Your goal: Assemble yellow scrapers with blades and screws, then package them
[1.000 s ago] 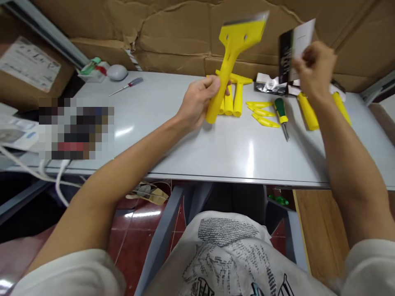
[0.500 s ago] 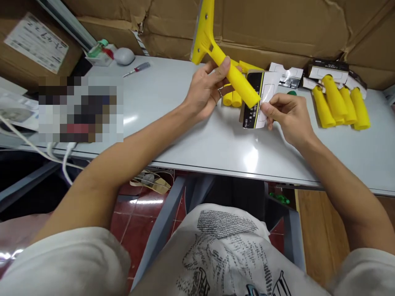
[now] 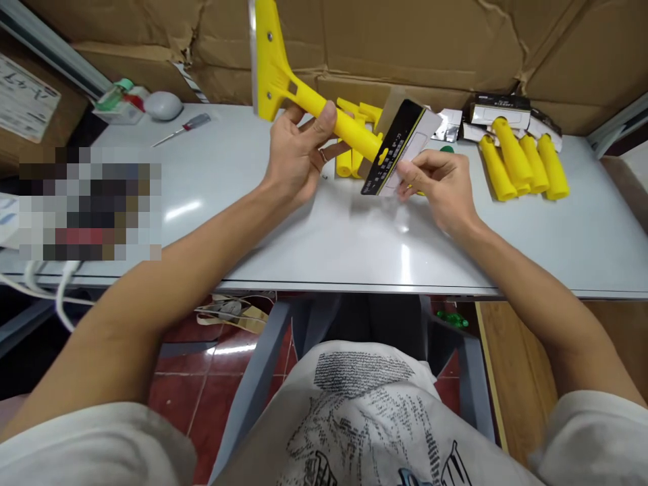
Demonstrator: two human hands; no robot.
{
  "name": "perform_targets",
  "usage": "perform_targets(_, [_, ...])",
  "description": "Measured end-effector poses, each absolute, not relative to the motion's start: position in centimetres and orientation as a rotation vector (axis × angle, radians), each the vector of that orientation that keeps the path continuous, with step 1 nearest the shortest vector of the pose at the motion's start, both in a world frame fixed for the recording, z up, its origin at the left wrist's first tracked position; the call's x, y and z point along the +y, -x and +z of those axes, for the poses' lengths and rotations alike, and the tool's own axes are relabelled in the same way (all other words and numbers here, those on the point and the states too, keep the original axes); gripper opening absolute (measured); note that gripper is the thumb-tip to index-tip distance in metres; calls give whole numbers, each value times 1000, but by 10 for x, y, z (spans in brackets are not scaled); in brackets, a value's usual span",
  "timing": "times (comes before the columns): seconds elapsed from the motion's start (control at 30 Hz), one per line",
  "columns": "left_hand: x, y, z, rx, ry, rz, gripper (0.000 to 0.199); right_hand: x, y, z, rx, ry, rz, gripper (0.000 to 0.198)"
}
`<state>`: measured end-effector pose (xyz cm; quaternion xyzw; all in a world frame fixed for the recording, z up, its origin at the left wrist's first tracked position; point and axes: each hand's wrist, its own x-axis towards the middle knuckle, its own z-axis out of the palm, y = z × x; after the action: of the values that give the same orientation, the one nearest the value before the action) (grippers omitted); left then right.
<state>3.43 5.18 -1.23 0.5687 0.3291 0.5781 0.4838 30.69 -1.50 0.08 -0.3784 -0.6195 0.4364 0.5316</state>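
Note:
My left hand (image 3: pixel 298 152) is closed around the handle of a yellow scraper (image 3: pixel 276 71), its wide blade head pointing up and to the left. Between the thumb and fingers of my right hand (image 3: pixel 445 185) is a folded black-and-white packaging card (image 3: pixel 392 145). The card covers the lower end of the scraper's handle, and yellow shows through its hang hole. A bit of yellow also peeks out beside my right fingertips. Whether the handle is inside the fold or only behind the card, I cannot tell.
More yellow scrapers (image 3: pixel 344 158) lie behind my hands. Several yellow handles (image 3: pixel 511 162) rest at the right against black-and-white cards (image 3: pixel 499 111). A screwdriver (image 3: pixel 182 128) and a grey computer mouse (image 3: pixel 163 106) are at the left. Cardboard (image 3: pixel 405 44) lines the back of the table.
The card has tilted and moved over the handle's lower end, which was in plain view in front of it before. The view has shifted rightward.

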Motion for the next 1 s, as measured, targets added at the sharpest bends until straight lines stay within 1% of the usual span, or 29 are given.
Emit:
perform_targets(0.1, [53,-33,-24,761,-1488,1364,70,-26,-302,4,-1460,880,1156,76])
perform_targets(0.17, [56,-31,-30,749,-1483,1371,73,-32,-299,7,-1401,895,1242,77])
perform_targets(0.2, [57,-30,-32,744,-1463,1385,73,-33,-297,8,-1363,910,1290,82])
perform_targets(0.3, [60,-29,-34,702,-1430,1431,68,-36,-293,8,-1281,954,1441,104])
perform_targets(0.33, [61,-28,-34,684,-1441,1431,65,-36,-292,7,-1277,957,1492,108])
perform_targets(0.4, [61,-28,-36,643,-1475,1420,59,-38,-289,7,-1268,943,1573,105])
perform_targets(0.47, [60,-29,-36,608,-1507,1413,55,-41,-286,8,-1245,907,1608,98])
perform_targets(0.57, [52,-36,-34,579,-1520,1426,58,-43,-286,10,-1235,871,1580,90])
perform_targets(0.67, [37,-48,-25,555,-1483,1404,59,-42,-287,10,-1246,875,1558,93])
perform_targets(0.73, [24,-56,-15,563,-1448,1391,53,-42,-286,8,-1268,870,1578,96])
perform_targets(0.8, [12,-60,-5,612,-1434,1378,49,-43,-284,6,-1303,839,1607,94])
perform_targets(0.9, [-2,-61,7,686,-1442,1311,51,-46,-281,3,-1332,747,1633,90])
perform_targets(1.0, [-3,-61,8,701,-1472,1227,56,-46,-280,0,-1350,673,1600,90])
